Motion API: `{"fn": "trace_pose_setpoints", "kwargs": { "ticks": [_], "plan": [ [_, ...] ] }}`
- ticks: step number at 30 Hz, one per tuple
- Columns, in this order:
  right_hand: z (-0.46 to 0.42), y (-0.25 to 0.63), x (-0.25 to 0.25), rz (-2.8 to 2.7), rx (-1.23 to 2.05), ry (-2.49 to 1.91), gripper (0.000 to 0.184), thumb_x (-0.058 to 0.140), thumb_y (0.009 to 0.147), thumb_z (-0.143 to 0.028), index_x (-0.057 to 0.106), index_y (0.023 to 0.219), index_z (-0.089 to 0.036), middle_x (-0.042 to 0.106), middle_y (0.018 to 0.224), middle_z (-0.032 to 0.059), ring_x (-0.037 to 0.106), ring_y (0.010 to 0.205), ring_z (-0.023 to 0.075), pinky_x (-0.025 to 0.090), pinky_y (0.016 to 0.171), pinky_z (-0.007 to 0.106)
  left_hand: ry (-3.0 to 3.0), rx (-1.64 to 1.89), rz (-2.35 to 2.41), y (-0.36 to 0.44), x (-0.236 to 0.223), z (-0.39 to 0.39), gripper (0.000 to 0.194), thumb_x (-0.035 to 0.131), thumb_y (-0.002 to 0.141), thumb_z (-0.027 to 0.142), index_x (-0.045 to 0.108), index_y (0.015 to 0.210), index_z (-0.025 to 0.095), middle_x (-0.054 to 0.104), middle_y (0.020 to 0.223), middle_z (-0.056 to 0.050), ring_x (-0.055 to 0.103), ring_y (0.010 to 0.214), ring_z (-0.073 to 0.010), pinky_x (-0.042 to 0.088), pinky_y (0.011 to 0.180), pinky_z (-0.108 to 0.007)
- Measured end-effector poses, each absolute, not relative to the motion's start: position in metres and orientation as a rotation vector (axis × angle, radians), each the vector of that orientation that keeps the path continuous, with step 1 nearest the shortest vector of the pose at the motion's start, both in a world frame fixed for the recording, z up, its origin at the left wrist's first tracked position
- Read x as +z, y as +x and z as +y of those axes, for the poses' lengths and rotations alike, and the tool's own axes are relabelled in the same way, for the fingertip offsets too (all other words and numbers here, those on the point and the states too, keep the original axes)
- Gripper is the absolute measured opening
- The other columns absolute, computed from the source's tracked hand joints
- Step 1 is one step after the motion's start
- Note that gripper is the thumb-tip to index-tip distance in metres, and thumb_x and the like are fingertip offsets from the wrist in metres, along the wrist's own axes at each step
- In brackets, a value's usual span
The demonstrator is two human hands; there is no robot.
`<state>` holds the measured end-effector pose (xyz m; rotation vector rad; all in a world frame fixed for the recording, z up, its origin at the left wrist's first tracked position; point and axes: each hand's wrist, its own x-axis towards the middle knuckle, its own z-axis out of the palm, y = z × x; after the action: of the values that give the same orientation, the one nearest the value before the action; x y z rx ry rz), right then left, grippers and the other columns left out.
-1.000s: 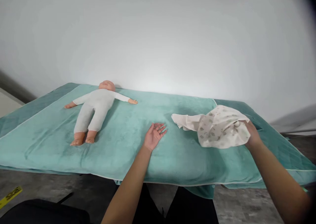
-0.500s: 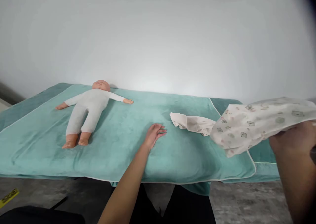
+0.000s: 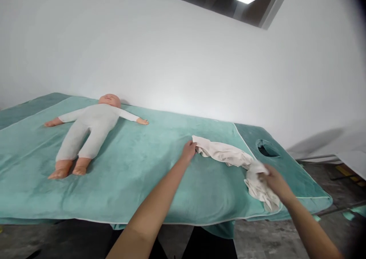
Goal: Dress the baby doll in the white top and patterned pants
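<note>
A baby doll (image 3: 91,127) in a pale grey suit lies on its back at the left of a teal towel (image 3: 137,175) spread over a padded table. A cream cloth (image 3: 228,156) stretches in a rumpled strip across the towel's right part. My left hand (image 3: 189,151) pinches the cloth's left end, fingers closed. My right hand (image 3: 273,179) grips the cloth's bunched right end near the towel's front right corner.
A darker teal cover (image 3: 288,163) with a face hole (image 3: 265,147) shows at the table's right end. A white wall runs close behind the table. Grey floor lies in front and to the right, with metal bars at the far right.
My right hand brought the raised patterned cloth down onto the towel. My left hand moved from lying open on the towel to pinching the cloth's left end. The view swung left.
</note>
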<state>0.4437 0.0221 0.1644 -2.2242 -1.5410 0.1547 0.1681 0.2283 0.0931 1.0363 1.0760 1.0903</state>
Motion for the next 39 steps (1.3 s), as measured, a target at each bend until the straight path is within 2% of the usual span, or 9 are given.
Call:
{"fn": "trace_pose_setpoints", "kwargs": {
  "ticks": [3,5,8,13,17,20,26,33,39],
  "plan": [
    [0.028,0.440,0.134,-2.038,0.365,-2.239,0.051,0.049,0.081,-0.052,0.066,0.117,-0.020,0.068,0.127,0.0162,0.062,0.122,0.0371,0.049,0.103,0.052,0.961,1.213,1.029,0.142,0.126,0.226,0.021,0.056,0.075,0.041,0.047,0.071,0.022,0.059,0.074,-0.001,0.062,0.082,-0.0183,0.052,0.075,-0.029],
    [0.035,0.434,0.126,-2.221,0.252,-2.290,0.053,0.056,0.081,-0.049,0.064,0.123,-0.019,0.064,0.134,0.0179,0.057,0.129,0.0386,0.045,0.106,0.056,0.934,1.287,0.968,0.119,0.154,0.225,0.024,0.055,0.074,0.044,0.045,0.074,0.022,0.058,0.076,0.000,0.062,0.081,-0.0170,0.053,0.075,-0.029],
    [0.048,0.401,0.144,-2.381,0.056,-2.182,0.046,0.059,0.084,-0.042,0.064,0.125,-0.021,0.069,0.125,0.0177,0.062,0.121,0.0382,0.049,0.100,0.056,0.902,1.405,0.719,0.090,0.205,0.221,0.027,0.061,0.071,0.040,0.042,0.075,0.022,0.055,0.074,0.002,0.061,0.074,-0.0143,0.051,0.069,-0.026],
    [0.061,0.292,0.218,-2.631,-0.241,-1.377,0.037,0.054,0.092,-0.022,0.059,0.128,-0.021,0.067,0.128,0.0130,0.062,0.121,0.0277,0.053,0.098,0.043,1.072,1.513,0.546,0.062,0.279,0.203,0.024,0.059,0.076,0.031,0.038,0.071,0.021,0.043,0.069,0.003,0.048,0.060,-0.0103,0.039,0.052,-0.021],
    [0.068,0.217,0.263,-2.716,-0.542,-0.729,0.035,0.045,0.091,-0.005,0.063,0.115,-0.022,0.067,0.125,0.0075,0.058,0.123,0.0197,0.040,0.114,0.043,1.483,1.486,0.724,0.055,0.320,0.183,0.024,0.056,0.083,0.027,0.039,0.068,0.020,0.038,0.066,0.002,0.040,0.058,-0.0111,0.032,0.051,-0.024],
    [0.100,0.186,0.276,-2.806,-0.796,-0.551,0.028,0.048,0.092,-0.005,0.067,0.102,-0.023,0.070,0.106,0.0040,0.058,0.119,0.0199,0.029,0.120,0.045,1.838,1.457,0.891,0.057,0.342,0.167,0.022,0.052,0.087,0.023,0.040,0.069,0.021,0.043,0.069,0.001,0.043,0.064,-0.0130,0.036,0.058,-0.027],
    [0.183,0.186,0.269,-2.969,-1.342,-0.636,0.020,0.060,0.080,-0.009,0.074,0.075,-0.023,0.070,0.084,0.0071,0.059,0.099,0.0284,0.029,0.114,0.051,2.195,1.387,1.094,0.058,0.350,0.156,0.019,0.047,0.092,0.024,0.040,0.074,0.022,0.047,0.070,0.002,0.046,0.066,-0.0140,0.035,0.060,-0.029],
    [0.183,0.213,0.271,-3.213,-1.369,-0.064,0.011,0.066,0.085,-0.026,0.075,0.091,-0.026,0.071,0.090,0.0034,0.059,0.098,0.0264,0.019,0.116,0.055,2.034,1.449,1.113,0.043,0.327,0.182,0.018,0.049,0.092,0.026,0.045,0.075,0.022,0.051,0.072,0.002,0.053,0.070,-0.0151,0.043,0.064,-0.030],
    [0.179,0.204,0.280,-3.185,-1.287,-0.320,0.020,0.053,0.086,-0.008,0.070,0.086,-0.019,0.070,0.081,0.0058,0.060,0.081,0.0225,0.038,0.094,0.045,1.984,1.548,1.039,0.039,0.313,0.191,0.012,0.049,0.094,0.029,0.056,0.087,0.022,0.059,0.084,0.000,0.057,0.078,-0.0154,0.048,0.073,-0.030]
  ]
}}
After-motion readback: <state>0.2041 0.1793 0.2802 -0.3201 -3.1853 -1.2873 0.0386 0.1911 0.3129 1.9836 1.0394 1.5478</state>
